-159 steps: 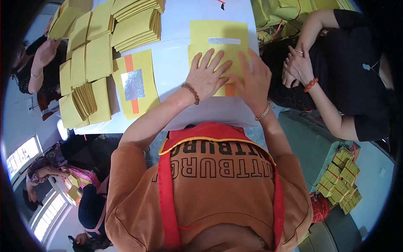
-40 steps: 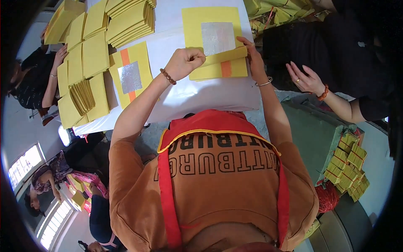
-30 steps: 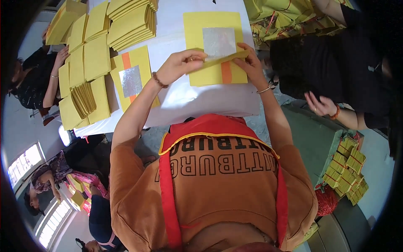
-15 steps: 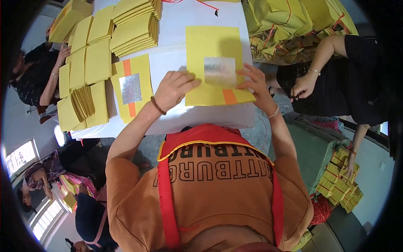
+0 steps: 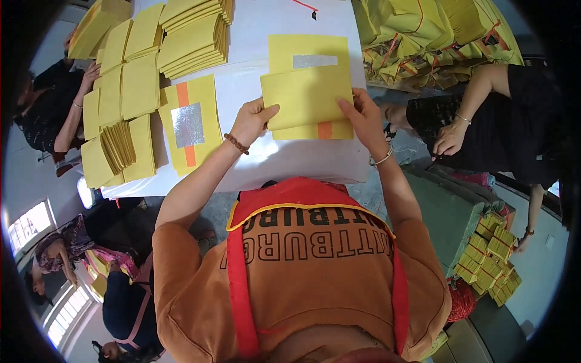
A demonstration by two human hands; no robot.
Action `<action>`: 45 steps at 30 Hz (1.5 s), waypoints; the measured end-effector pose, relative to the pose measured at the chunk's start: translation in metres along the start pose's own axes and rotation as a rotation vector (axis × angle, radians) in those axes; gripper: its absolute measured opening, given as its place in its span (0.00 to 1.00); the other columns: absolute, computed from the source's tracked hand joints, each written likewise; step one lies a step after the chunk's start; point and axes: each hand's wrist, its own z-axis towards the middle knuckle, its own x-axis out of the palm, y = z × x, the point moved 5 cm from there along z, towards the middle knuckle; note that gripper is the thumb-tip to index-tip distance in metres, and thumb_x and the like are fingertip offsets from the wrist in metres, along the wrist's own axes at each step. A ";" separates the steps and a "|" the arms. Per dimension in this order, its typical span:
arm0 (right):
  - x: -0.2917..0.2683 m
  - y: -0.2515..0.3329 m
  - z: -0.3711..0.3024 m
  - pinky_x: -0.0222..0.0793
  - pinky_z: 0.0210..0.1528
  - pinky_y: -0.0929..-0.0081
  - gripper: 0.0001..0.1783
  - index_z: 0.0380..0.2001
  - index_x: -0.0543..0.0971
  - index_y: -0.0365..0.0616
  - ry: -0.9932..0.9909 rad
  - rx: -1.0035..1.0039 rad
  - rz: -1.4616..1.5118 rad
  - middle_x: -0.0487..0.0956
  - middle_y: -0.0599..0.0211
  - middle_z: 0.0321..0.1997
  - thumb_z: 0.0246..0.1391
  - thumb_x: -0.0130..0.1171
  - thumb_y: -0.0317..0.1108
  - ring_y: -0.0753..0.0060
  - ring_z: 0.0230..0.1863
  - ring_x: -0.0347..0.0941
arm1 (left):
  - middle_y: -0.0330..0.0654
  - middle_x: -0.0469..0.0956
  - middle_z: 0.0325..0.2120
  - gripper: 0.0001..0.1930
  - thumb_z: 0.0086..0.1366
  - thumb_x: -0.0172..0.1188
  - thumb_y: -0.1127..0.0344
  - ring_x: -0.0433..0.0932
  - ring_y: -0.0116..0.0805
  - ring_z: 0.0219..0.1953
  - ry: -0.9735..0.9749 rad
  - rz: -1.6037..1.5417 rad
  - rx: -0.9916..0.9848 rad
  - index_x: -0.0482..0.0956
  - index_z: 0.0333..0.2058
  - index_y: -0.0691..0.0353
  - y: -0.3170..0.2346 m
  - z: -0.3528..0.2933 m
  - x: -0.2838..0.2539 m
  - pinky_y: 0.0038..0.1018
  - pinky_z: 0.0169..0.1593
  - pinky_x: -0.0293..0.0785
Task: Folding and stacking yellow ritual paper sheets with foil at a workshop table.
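A plain yellow paper sheet (image 5: pixel 307 97), folded to a shorter panel, is stretched level between my two hands. My left hand (image 5: pixel 249 121) pinches its left edge, thumb on top. At the opposite edge my right hand (image 5: pixel 365 118) pinches it the same way. Beneath lies another yellow sheet (image 5: pixel 308 45) on the white table; a strip of its silver patch (image 5: pixel 315 60) shows above the held paper, and an orange band (image 5: pixel 325 130) below. The rest of that sheet is covered. Left of my left hand lies a yellow sheet with a silver square (image 5: pixel 186 126) over an orange stripe.
Stacks of folded yellow paper (image 5: pixel 140 85) fill the table's left side. A co-worker's hand (image 5: pixel 91 75) touches them. At the right, another person's hand (image 5: pixel 449 140) is near a heap of yellow bundles (image 5: pixel 417 30). More tied bundles (image 5: pixel 487 257) sit by a green box (image 5: pixel 433 212).
Both hands have gone from lying beside the sheet to pinching a folded yellow panel by its sides. It now covers most of the silver patch. The co-worker's hand at right moved slightly.
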 end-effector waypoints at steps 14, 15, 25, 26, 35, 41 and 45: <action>0.006 -0.009 0.012 0.57 0.20 0.76 0.14 0.34 0.75 0.42 -0.112 0.067 -0.190 0.63 0.70 0.13 0.45 0.60 0.37 0.78 0.16 0.58 | 0.34 0.68 0.15 0.12 0.57 0.58 0.64 0.62 0.18 0.13 -0.083 -0.131 -0.029 0.66 0.29 0.64 -0.004 0.008 -0.003 0.17 0.16 0.58; 0.006 -0.010 0.012 0.57 0.20 0.76 0.14 0.34 0.75 0.42 -0.113 0.067 -0.190 0.63 0.70 0.13 0.45 0.60 0.37 0.78 0.16 0.58 | 0.36 0.69 0.17 0.12 0.56 0.59 0.64 0.64 0.20 0.14 -0.105 -0.093 -0.033 0.66 0.31 0.64 -0.009 0.005 -0.004 0.18 0.16 0.59; 0.007 -0.006 0.012 0.55 0.20 0.76 0.12 0.32 0.75 0.41 -0.110 0.090 -0.158 0.62 0.71 0.12 0.45 0.60 0.36 0.78 0.15 0.57 | 0.45 0.66 0.50 0.23 0.56 0.55 0.60 0.63 0.43 0.52 -0.135 1.048 0.853 0.66 0.50 0.60 -0.083 -0.020 0.063 0.40 0.52 0.56; 0.006 -0.006 0.012 0.55 0.20 0.76 0.12 0.32 0.75 0.41 -0.114 0.097 -0.161 0.62 0.71 0.12 0.45 0.60 0.35 0.77 0.15 0.57 | 0.45 0.63 0.53 0.24 0.56 0.54 0.59 0.60 0.43 0.55 -0.083 1.099 0.882 0.65 0.52 0.57 -0.076 -0.017 0.073 0.40 0.54 0.54; 0.018 0.049 0.003 0.59 0.47 0.54 0.23 0.48 0.70 0.49 -0.175 -0.476 -0.866 0.71 0.61 0.48 0.51 0.51 0.47 0.61 0.47 0.68 | 0.43 0.58 0.57 0.26 0.58 0.51 0.57 0.53 0.43 0.60 -0.024 1.240 0.771 0.62 0.56 0.49 -0.050 -0.006 0.077 0.41 0.60 0.46; 0.048 0.012 0.005 0.37 0.56 0.33 0.31 0.59 0.59 0.54 0.204 -0.406 -0.857 0.56 0.67 0.64 0.54 0.43 0.54 0.62 0.66 0.46 | 0.48 0.59 0.55 0.21 0.55 0.54 0.62 0.51 0.46 0.61 -0.017 0.876 0.705 0.66 0.47 0.59 -0.043 0.000 0.064 0.42 0.59 0.46; 0.052 0.017 0.005 0.37 0.55 0.32 0.31 0.59 0.59 0.54 0.233 -0.448 -0.928 0.55 0.69 0.64 0.54 0.44 0.54 0.62 0.66 0.46 | 0.49 0.61 0.53 0.23 0.53 0.57 0.64 0.54 0.46 0.58 -0.029 0.329 0.772 0.65 0.48 0.59 -0.051 -0.003 0.035 0.41 0.57 0.50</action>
